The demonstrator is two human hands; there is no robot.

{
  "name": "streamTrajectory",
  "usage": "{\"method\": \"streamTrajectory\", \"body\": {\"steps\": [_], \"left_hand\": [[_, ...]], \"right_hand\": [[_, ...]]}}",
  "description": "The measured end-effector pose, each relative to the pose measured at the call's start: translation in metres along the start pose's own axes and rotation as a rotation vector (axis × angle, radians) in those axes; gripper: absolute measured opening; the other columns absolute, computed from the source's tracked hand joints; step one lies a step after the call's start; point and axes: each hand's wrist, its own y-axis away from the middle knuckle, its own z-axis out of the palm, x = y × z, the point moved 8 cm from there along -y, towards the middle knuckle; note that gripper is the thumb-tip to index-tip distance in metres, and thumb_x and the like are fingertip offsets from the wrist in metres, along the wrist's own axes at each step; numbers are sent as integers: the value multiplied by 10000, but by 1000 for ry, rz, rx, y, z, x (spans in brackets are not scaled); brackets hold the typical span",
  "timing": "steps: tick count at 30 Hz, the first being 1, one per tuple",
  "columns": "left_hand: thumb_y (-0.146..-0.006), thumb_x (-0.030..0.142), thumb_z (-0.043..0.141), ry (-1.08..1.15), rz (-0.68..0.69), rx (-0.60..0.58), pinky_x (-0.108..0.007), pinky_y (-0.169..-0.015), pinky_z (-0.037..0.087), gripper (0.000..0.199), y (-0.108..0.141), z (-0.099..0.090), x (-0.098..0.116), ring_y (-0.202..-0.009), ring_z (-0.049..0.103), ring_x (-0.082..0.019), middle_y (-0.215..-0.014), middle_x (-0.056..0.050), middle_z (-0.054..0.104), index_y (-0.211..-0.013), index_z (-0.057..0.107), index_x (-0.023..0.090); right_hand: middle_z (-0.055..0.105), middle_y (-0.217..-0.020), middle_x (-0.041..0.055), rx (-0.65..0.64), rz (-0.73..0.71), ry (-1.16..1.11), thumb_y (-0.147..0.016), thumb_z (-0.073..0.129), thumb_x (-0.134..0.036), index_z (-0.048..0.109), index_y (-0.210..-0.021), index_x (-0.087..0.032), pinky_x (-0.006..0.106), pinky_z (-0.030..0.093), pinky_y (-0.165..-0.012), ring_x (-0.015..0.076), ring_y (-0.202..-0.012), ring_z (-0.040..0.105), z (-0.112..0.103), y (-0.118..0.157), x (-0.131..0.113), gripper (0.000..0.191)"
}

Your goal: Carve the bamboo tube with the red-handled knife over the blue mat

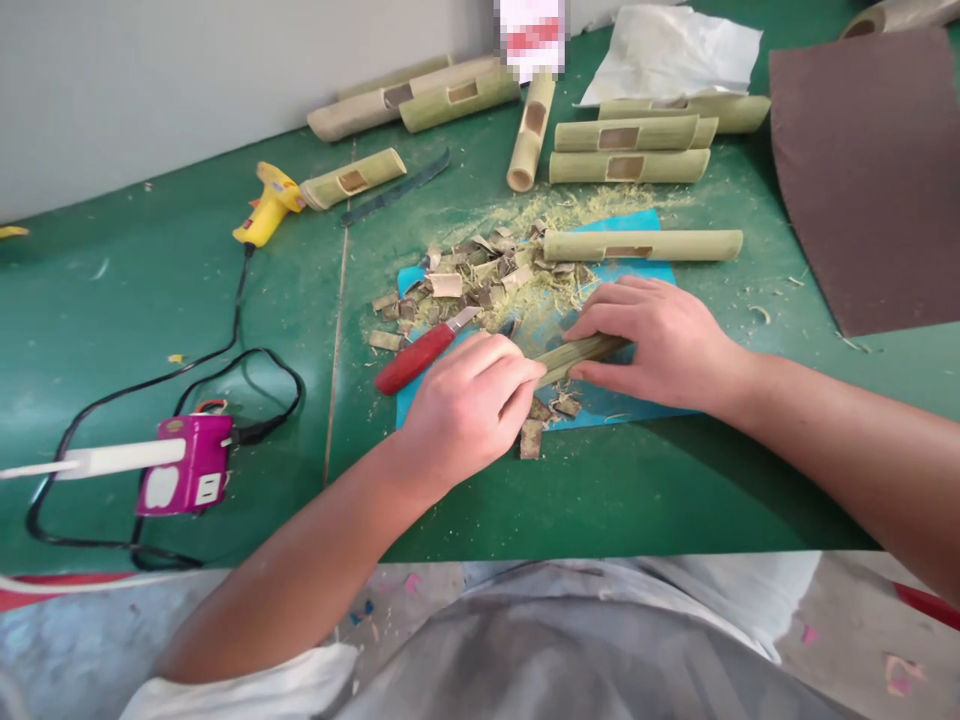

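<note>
A greenish bamboo piece lies slantwise between my two hands, low over a blue sheet. My left hand is closed around its near left end, fingers curled. At its other end, my right hand grips it between the thumb below and the fingers above. Just left of my left hand rests a red-handled knife, its blade pointing up and right. Beyond my hands, a bamboo tube with a cut opening lies across the sheet. Bamboo chips and shavings are heaped beside the tube.
More notched bamboo tubes lie at the back. A yellow glue gun, a dark thin blade and a purple power adapter with black cord are on the left. Brown sheet material covers the right; white paper sits behind.
</note>
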Motion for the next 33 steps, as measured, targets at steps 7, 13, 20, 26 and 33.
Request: {"method": "streamTrajectory", "body": {"steps": [7,13,20,26,33], "left_hand": [[-932,124,556,8,28,-6,-265,-720,517,123,-4,5,3,-750,600,-136,-795,-33,645,-855,646,158],[-926,111,568,6,20,7,-253,-709,508,102,-3,2,1,-735,583,-126,-786,-24,636,-879,645,157],[-938,118,549,28,31,-26,-265,-720,512,117,-3,7,1,-751,583,-132,-793,-28,630,-873,635,163],[-940,129,548,-34,27,-2,-270,-712,517,129,-4,6,3,-747,595,-137,-787,-28,637,-856,638,168],[-929,108,556,-68,63,-32,-278,-703,516,113,2,4,4,-746,594,-146,-794,-34,647,-936,656,160]], "right_hand": [[688,-944,81,0,10,4,-831,649,-435,709,-923,-200,357,411,-753,233,-870,595,1,0,2,259],[692,-938,78,2,0,4,-826,654,-425,708,-906,-199,359,414,-745,234,-858,600,0,0,0,246],[693,-940,78,-11,-4,9,-825,638,-388,704,-916,-203,356,413,-731,235,-862,602,0,0,0,216],[698,-947,78,-6,6,14,-829,636,-401,704,-910,-203,360,417,-741,238,-866,601,0,0,0,224],[692,-933,79,-22,18,3,-822,653,-424,706,-906,-204,357,408,-735,238,-867,599,1,0,0,241]]}}
